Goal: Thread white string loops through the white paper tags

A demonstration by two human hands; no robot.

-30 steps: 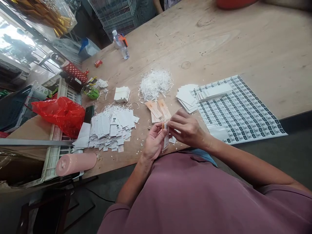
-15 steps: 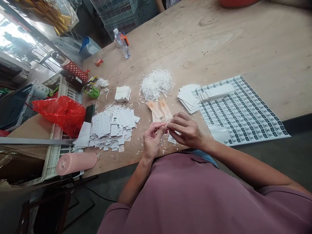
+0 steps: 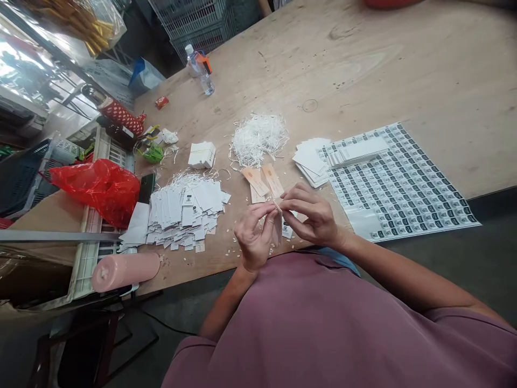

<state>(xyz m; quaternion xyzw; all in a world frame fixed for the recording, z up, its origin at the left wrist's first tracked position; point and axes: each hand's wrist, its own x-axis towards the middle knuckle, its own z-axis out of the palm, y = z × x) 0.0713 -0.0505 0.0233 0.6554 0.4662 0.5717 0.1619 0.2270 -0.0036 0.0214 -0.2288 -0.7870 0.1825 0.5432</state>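
Note:
Between my hands, in front of my chest, hangs a thin pale tag (image 3: 277, 229), seen nearly edge-on. My left hand (image 3: 256, 233) pinches it near its top from the left. The fingertips of my right hand (image 3: 310, 214) are closed at a fine white string (image 3: 278, 206) at the tag's top. Just beyond are orange-printed strips (image 3: 273, 181). Farther out lies a tangled heap of white strings (image 3: 258, 140). A big pile of white tags (image 3: 186, 213) spreads to the left. One printed tag (image 3: 288, 226) lies partly behind my right hand.
On the right, white cards (image 3: 311, 161) sit beside a printed sticker sheet (image 3: 412, 188) bearing a card stack (image 3: 357, 153). To the left are a small card block (image 3: 202, 155), red bag (image 3: 100, 191), pink roll (image 3: 126, 270) and phone (image 3: 147, 187). A bottle (image 3: 205, 81) stands farther back.
My left hand has turned and its fingers have shifted, so the tag's pale face now shows below the fingertips. My right hand has stayed close to the same spot.

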